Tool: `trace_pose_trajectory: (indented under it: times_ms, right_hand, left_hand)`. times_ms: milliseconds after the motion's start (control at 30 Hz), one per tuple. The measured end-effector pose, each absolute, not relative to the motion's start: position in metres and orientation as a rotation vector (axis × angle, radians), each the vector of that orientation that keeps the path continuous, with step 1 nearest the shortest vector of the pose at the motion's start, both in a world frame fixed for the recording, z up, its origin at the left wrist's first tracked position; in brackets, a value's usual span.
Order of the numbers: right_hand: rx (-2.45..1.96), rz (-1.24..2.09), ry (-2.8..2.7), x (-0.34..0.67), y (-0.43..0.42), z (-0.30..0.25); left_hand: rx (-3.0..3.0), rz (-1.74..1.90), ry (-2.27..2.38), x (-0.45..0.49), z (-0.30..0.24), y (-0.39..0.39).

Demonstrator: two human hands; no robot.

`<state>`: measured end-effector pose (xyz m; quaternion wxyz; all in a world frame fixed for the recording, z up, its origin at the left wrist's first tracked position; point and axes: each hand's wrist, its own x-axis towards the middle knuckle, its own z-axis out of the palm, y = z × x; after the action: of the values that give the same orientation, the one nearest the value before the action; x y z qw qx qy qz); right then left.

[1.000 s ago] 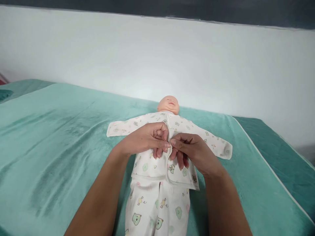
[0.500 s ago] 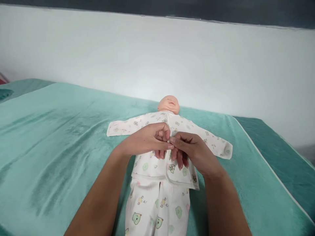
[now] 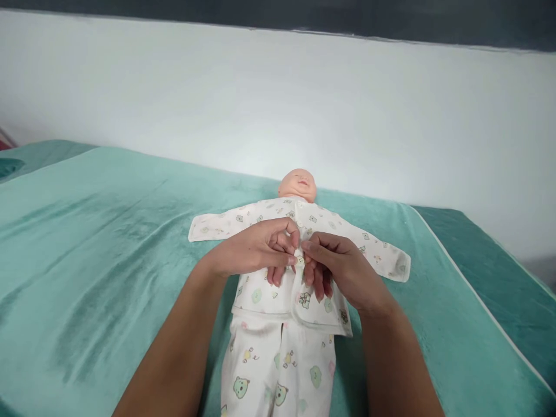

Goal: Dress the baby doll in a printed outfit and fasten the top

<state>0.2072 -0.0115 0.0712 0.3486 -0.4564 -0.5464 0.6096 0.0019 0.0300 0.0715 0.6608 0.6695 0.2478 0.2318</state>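
Note:
A baby doll (image 3: pixel 297 185) lies on its back, dressed in a white printed baby jacket (image 3: pixel 260 296) and matching printed pants (image 3: pixel 278 370). At the jacket's front edge, my left hand (image 3: pixel 264 246) is closed, thumb and fingers pinching the fabric beside a small pale button (image 3: pixel 300 260). My right hand (image 3: pixel 336 260) pinches the same front edge from the other side, its lower fingers curled against the cloth. The button shows between my two thumbs. More of the front placket is visible above, near the doll's neck. The fingertips partly hide the cloth they grip.
A teal blanket (image 3: pixel 108 260) with soft wrinkles covers the surface under the doll. Darker teal cloth (image 3: pixel 499 272) borders it on the right. A white wall (image 3: pixel 217 98) rises behind the doll's head, with a dark band (image 3: pixel 278 17) above.
My fingertips have parted slightly, and the button between them has come into view. My left thumb has drawn a little to the left. The doll lies still.

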Motion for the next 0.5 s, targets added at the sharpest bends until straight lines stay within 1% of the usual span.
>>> trace_pose_trajectory:
  times_ms: [167, 500]
  right_hand:
    - [-1.169, 1.586, -1.405, 0.2069, -0.0112, 0.0712]
    - [-1.123, 1.616, -1.395, 0.208, -0.0103, 0.0702]
  left_hand:
    - [1.504, 0.528, 0.548, 0.0011, 0.0726, 0.0299]
    - [1.51, 0.427, 0.578, 0.0012, 0.0746, 0.0297]
